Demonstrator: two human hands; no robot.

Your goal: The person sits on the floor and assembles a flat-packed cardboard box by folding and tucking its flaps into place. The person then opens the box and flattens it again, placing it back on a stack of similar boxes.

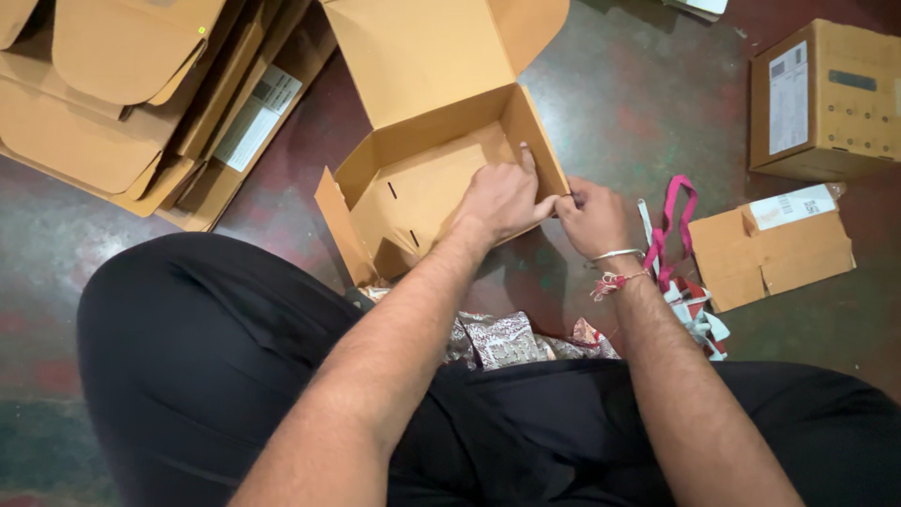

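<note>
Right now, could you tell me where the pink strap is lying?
In the head view the pink strap lies on the floor right of centre, just beyond the right hand, between the open box and a small labelled carton.

Flat cartons (122,94) left of open box (441,178)

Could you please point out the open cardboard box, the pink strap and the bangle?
open cardboard box (427,192), head view, inner floor.
pink strap (678,202), head view, upper loop.
bangle (617,253), head view, band on the right wrist.
</note>
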